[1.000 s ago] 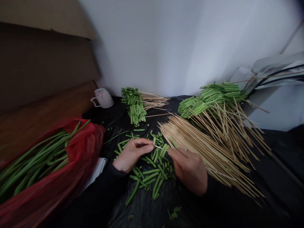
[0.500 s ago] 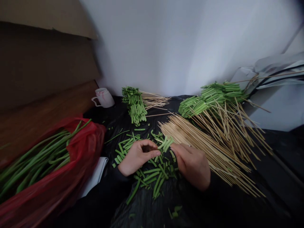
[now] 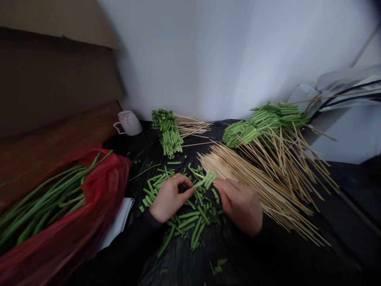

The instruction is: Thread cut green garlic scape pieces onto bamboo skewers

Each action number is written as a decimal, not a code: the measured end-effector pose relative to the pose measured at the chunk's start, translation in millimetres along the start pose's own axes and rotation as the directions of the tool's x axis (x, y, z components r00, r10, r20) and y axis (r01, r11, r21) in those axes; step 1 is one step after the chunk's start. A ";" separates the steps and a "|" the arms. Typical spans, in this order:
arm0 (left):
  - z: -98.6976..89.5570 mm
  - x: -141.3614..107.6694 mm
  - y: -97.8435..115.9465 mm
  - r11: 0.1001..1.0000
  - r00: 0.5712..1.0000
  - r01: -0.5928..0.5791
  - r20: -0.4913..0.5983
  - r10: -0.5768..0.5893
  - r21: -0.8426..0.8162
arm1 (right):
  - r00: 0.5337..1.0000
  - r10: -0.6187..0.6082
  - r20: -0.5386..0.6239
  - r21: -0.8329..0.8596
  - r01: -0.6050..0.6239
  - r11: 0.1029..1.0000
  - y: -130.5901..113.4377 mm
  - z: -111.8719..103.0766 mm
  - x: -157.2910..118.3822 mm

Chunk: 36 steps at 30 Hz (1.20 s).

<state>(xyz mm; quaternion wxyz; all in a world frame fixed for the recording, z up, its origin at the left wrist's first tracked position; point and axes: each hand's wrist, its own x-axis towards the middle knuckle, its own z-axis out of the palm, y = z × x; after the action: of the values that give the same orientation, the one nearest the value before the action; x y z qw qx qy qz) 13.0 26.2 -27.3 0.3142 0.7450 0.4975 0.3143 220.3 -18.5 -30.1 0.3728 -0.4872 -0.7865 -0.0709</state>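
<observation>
In the middle of the head view, my right hand (image 3: 242,204) is closed in a pinch around a bamboo skewer, mostly hidden by the fingers. Several short green bean pieces (image 3: 210,178) sit side by side at its tip. From the left, my left hand (image 3: 170,197) pinches the end of another bean piece (image 3: 199,184) between thumb and forefinger, its far end touching those pieces. Below both hands, loose cut bean pieces (image 3: 190,221) lie scattered on black plastic sheeting (image 3: 178,270).
Bare bamboo skewers (image 3: 256,186) lie right of my hands. Behind are a left stack of bean skewers (image 3: 171,137) and a larger right stack (image 3: 264,121). A red bag (image 3: 114,174) of long beans (image 3: 50,198), a white mug (image 3: 129,123) and a cardboard box (image 3: 59,71) stand left.
My left hand has tilted slightly, and the bean piece in its fingers now shows more clearly against those on the skewer. The right hand has hardly moved; the view shifted slightly.
</observation>
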 end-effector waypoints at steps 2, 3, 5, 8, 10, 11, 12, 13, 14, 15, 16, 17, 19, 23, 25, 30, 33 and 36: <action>-0.9 1.7 2.5 0.975 0.997 0.071 -0.026 -0.079 -0.211 | 1.000 0.003 0.003 0.008 -0.003 1.000 -0.1 0.0 -0.2; -1.4 2.4 3.6 0.944 0.994 0.096 -0.023 -0.108 -0.316 | 1.000 0.004 0.004 0.010 -0.004 1.000 -0.2 0.0 -0.2; -2.5 3.2 5.3 0.874 0.988 0.139 0.004 -0.155 -0.465 | 1.000 0.006 0.004 0.009 -0.006 1.000 -0.3 0.0 -0.3; -3.3 2.8 6.0 0.782 0.970 0.230 0.069 -0.234 -0.580 | 1.000 0.005 0.002 0.007 -0.005 1.000 -0.6 0.0 -0.1; -3.1 2.0 6.0 0.714 0.957 0.278 0.116 -0.267 -0.643 | 1.000 0.005 -0.004 0.004 -0.005 1.000 -1.0 0.0 0.2; -3.0 1.6 6.1 0.683 0.952 0.293 0.138 -0.273 -0.669 | 1.000 0.007 -0.006 0.001 -0.007 1.000 -1.3 0.0 0.3; -2.9 1.4 6.1 0.655 0.948 0.304 0.156 -0.275 -0.691 | 1.000 0.008 -0.006 0.000 -0.008 1.000 -1.6 0.1 0.5; -2.8 1.3 6.2 0.632 0.946 0.311 0.168 -0.277 -0.710 | 1.000 0.009 -0.003 0.002 -0.009 1.000 -1.9 0.2 0.6; -2.8 1.4 6.1 0.611 0.944 0.316 0.175 -0.280 -0.725 | 1.000 0.008 0.002 0.006 -0.008 1.000 -2.1 0.4 0.6; -2.9 1.5 6.0 0.590 0.942 0.319 0.177 -0.286 -0.742 | 1.000 0.007 0.007 0.010 -0.007 1.000 -2.3 0.5 0.5; -3.1 1.8 5.7 0.567 0.939 0.321 0.177 -0.295 -0.758 | 1.000 0.005 0.011 0.013 -0.005 1.000 -2.3 0.7 0.2; -3.3 2.1 5.3 0.545 0.936 0.324 0.177 -0.306 -0.773 | 1.000 0.004 0.014 0.016 -0.004 1.000 -2.1 0.9 -0.2; -3.8 2.6 4.2 0.505 0.928 0.333 0.184 -0.323 -0.797 | 1.000 0.004 0.023 0.018 -0.004 1.000 -1.4 1.4 -1.3; -4.7 2.7 2.2 0.443 0.915 0.356 0.211 -0.343 -0.823 | 0.999 0.003 0.042 0.014 -0.004 1.000 -0.3 2.3 -3.1; -5.1 2.6 1.7 0.427 0.913 0.361 0.219 -0.346 -0.829 | 0.999 0.000 0.046 0.003 0.000 1.000 -0.6 2.6 -3.3; -5.3 2.5 1.7 0.426 0.917 0.357 0.223 -0.331 -0.832 | 0.999 -0.011 0.044 -0.016 0.012 1.000 -2.9 2.1 -2.3; -4.9 2.5 2.2 0.425 0.918 0.355 0.223 -0.329 -0.833 | 0.999 -0.016 0.047 -0.019 0.017 1.000 -3.4 1.5 -2.2; -4.5 2.3 2.6 0.420 0.915 0.357 0.221 -0.339 -0.834 | 0.998 -0.023 0.063 -0.021 0.024 0.999 -3.0 1.6 -2.5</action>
<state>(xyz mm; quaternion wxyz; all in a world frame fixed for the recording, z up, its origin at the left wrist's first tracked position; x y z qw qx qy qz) 11.6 28.3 -22.2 0.7047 0.3719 0.4138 0.4403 217.7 -21.1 -32.1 0.3416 -0.4840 -0.8027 -0.0686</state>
